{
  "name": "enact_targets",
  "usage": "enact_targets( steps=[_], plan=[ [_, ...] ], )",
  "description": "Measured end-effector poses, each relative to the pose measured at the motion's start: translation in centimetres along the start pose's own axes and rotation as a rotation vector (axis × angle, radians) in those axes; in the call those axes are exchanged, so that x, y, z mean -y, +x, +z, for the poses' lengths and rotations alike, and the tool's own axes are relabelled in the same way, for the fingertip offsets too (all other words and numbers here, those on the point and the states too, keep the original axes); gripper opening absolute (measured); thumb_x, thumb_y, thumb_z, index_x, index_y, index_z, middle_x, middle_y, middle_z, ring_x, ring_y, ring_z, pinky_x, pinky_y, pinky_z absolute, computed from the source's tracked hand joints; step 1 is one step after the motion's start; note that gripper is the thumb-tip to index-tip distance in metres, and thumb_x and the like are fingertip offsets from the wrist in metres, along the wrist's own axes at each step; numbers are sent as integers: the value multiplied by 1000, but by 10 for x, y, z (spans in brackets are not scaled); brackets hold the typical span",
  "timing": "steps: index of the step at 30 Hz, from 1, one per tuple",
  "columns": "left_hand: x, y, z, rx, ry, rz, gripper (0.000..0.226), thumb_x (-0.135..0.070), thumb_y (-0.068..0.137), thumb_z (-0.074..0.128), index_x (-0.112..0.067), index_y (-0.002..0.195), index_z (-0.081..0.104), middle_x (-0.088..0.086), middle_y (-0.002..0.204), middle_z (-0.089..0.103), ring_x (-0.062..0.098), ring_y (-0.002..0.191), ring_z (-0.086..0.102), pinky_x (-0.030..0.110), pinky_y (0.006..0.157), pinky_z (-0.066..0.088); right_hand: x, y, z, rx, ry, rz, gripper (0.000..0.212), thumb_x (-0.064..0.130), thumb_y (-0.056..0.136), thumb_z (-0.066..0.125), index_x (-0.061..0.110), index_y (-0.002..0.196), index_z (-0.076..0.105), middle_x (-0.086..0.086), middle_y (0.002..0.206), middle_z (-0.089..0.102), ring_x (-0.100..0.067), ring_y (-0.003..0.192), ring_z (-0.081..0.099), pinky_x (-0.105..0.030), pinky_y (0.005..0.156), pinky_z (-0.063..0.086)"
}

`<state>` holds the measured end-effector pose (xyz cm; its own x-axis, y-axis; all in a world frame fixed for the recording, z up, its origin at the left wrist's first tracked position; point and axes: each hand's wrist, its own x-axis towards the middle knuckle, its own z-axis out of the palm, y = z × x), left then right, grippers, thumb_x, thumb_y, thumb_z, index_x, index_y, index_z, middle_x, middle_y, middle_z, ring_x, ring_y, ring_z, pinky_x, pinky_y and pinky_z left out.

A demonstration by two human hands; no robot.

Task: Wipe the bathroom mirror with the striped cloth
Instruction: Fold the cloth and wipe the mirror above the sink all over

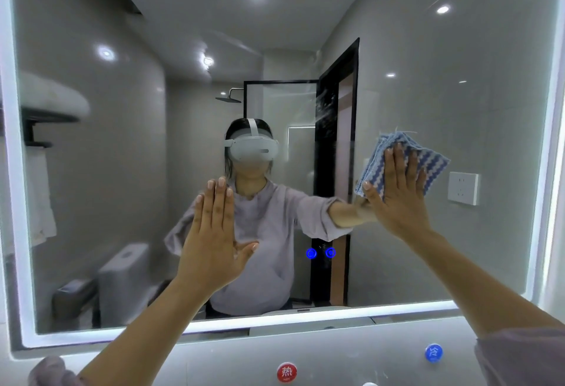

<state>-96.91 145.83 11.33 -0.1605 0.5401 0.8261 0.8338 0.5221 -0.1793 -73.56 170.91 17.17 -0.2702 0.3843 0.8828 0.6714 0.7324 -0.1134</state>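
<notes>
The bathroom mirror point(428, 79) fills most of the view, framed by a lit white border. My right hand point(397, 193) lies flat with straight fingers on the blue-and-white striped cloth point(428, 165), pressing it against the glass at the right of the mirror's middle. The cloth is folded and sticks out above and to the right of the hand. My left hand point(214, 238) is raised in front of the mirror's lower middle, palm toward the glass, fingers straight and together; whether it touches the glass I cannot tell. Faint smears show on the glass point(325, 104) above and left of the cloth.
Two blue touch buttons point(321, 253) glow on the glass low in the middle. Below the mirror, on the wall, sit a red hot-water sticker point(286, 372) and a blue cold-water sticker point(433, 352). The reflection shows a person in a headset, a toilet, a shower and a wall socket.
</notes>
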Motion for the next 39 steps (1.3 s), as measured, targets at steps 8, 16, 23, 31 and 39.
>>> enact_targets(
  steps=[8, 16, 23, 31, 39],
  plan=[
    [-1, 1, 0, 8, 4, -5, 101, -71, 84, 18, 5, 147, -3, 23, 156, -13, 34, 146, -11, 43, 120, 0, 47, 5, 3, -58, 77, -21, 77, 62, 92, 11, 17, 152, -7, -3, 160, -15, -28, 147, -16, -44, 117, -17],
    [0, 0, 0, 22, -6, -11, 101, -71, 84, 22, 5, 147, -1, 23, 156, -12, 34, 146, -11, 44, 120, 2, 106, 21, 7, -126, 87, -90, 74, 57, 97, 13, 14, 153, -8, -9, 161, -11, -28, 146, -19, -45, 115, -21],
    [-1, 0, -1, 15, -14, 1, 100, -70, 85, 23, 6, 147, 2, 23, 156, -9, 35, 146, -8, 44, 119, 2, 151, 33, -4, -50, 101, -205, 71, 50, 100, 23, 18, 148, -18, 2, 151, -32, -24, 141, -30, -42, 111, -29],
    [-2, 0, -1, 1, 19, -3, 100, -70, 85, 22, 6, 147, 3, 23, 157, -7, 35, 146, -5, 41, 120, -1, 194, 43, -9, -18, 62, -377, 71, 52, 101, 23, 21, 147, -23, 3, 154, -30, -19, 134, -42, -44, 110, -29],
    [-1, 0, 0, -4, 20, -6, 99, -71, 85, 20, 6, 147, 7, 22, 157, -4, 34, 147, -3, 41, 119, 1, 221, 47, -3, -26, 12, -491, 70, 53, 100, 22, 20, 152, -11, 0, 161, -16, -23, 146, -21, -43, 113, -24]
  ],
)
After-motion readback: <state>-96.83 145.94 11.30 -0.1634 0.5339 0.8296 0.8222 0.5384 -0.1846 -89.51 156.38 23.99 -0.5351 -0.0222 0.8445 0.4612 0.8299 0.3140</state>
